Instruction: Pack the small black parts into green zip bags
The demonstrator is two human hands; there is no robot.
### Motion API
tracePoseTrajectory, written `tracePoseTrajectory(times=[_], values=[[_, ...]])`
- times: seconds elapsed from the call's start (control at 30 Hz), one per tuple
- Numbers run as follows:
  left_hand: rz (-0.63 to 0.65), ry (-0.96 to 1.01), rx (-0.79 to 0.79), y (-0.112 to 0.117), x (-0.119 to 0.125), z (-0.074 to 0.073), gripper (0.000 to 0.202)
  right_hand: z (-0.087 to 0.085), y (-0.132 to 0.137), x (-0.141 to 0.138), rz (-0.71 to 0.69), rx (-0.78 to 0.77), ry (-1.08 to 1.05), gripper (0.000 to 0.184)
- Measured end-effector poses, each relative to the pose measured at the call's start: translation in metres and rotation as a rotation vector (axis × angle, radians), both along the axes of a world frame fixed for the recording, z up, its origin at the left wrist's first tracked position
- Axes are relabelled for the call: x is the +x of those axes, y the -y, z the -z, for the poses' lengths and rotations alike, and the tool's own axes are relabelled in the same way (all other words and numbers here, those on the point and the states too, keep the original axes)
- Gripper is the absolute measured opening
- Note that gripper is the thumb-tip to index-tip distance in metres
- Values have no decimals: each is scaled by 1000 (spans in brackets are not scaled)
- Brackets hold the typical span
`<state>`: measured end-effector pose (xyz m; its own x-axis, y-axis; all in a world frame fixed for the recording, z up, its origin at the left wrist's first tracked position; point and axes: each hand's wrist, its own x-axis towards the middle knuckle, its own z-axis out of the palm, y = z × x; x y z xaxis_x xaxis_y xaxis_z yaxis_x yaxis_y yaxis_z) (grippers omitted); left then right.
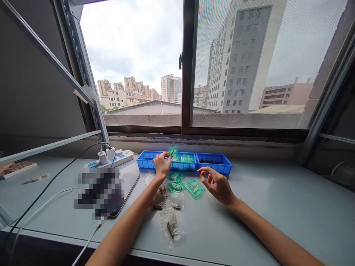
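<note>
My left hand pinches a small green plastic bag by its edge, raised over the long blue bin. Thin pieces show through the bag. More green bags lie inside that bin. With fingers bent and apart, my right hand hovers in front of the smaller blue bin, which contains small black parts. It holds nothing that I can see. Between my hands, several green bags rest on the table. Nearer to me are clear bags with brownish pieces in them.
A white power strip with plugs stands at the back left. In front of it lies a tablet-like device, partly blurred out. Cables cross the table's left side. Metal shelf posts flank the window.
</note>
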<state>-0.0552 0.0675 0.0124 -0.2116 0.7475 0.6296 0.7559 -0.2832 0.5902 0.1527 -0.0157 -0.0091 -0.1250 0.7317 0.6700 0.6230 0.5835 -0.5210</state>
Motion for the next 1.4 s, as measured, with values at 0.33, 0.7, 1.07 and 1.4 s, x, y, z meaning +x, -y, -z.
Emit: tracePoseTrajectory(times=[0.33, 0.7, 1.07, 1.4], values=[[-13, -101, 55, -5, -2, 8, 23, 3, -1, 1, -10, -44, 45, 24], [301, -645, -133, 13, 2, 0, 23, 2, -1, -1, -16, -120, 158, 22], [244, -735, -15, 23, 9, -6, 24, 6, -5, 1, 25, -292, 334, 45], [572, -906, 60, 37, 26, -4, 37, 11, -13, 3, -131, -343, 113, 30]])
